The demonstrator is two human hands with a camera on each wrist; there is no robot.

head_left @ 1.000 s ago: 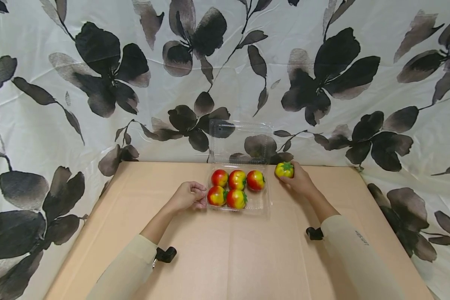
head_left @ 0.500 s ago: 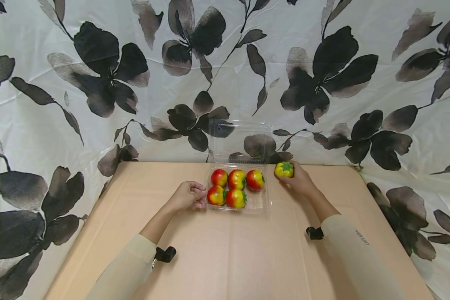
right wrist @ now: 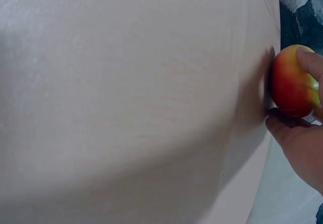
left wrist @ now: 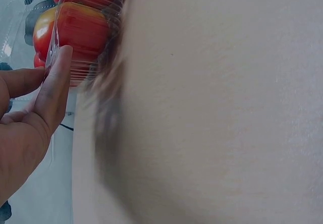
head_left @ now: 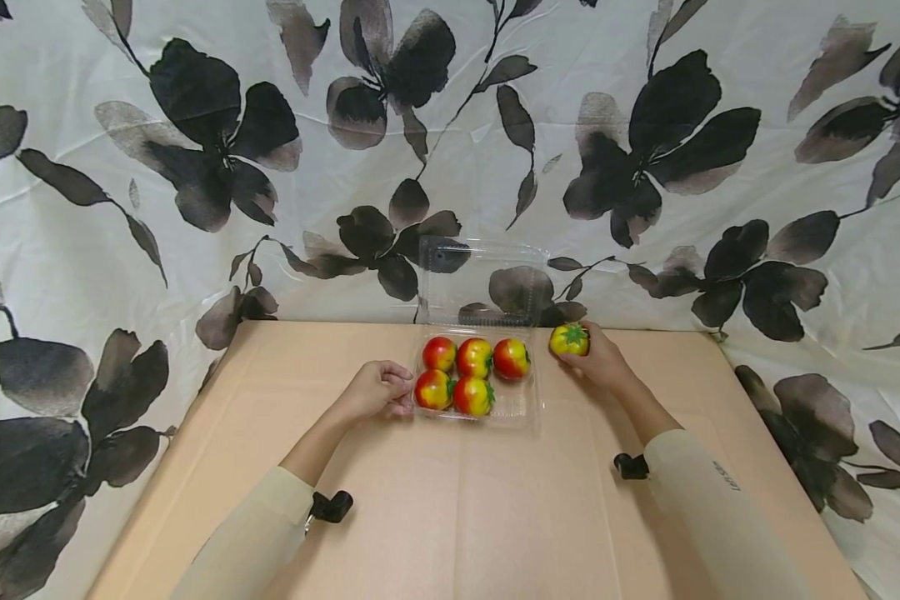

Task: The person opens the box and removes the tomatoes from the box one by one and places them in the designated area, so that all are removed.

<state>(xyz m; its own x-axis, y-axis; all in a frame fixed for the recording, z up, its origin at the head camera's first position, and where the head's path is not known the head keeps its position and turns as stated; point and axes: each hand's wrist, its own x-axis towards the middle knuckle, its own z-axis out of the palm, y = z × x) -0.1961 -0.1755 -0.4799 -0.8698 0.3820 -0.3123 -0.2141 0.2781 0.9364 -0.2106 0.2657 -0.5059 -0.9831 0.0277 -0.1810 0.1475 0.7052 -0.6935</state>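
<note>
A clear plastic clamshell container (head_left: 521,408) stands near the table's back edge, its lid (head_left: 480,275) raised behind it. Several red-and-yellow tomatoes (head_left: 473,397) sit inside, three at the back and two in front; the front right spot holds none. At its left side, my left hand (head_left: 375,392) pinches the container's rim between thumb and fingers, seen closer in the left wrist view. Right of the container, my right hand (head_left: 602,358) grips another tomato (head_left: 568,339) with a green star-shaped top. In the right wrist view that tomato (right wrist: 290,82) rests at or just above the table surface.
The table (head_left: 457,517) has a plain tan surface. A white cloth with dark flowers (head_left: 495,150) hangs right behind its back edge. Black wrist cameras (head_left: 332,507) are strapped at both sleeves.
</note>
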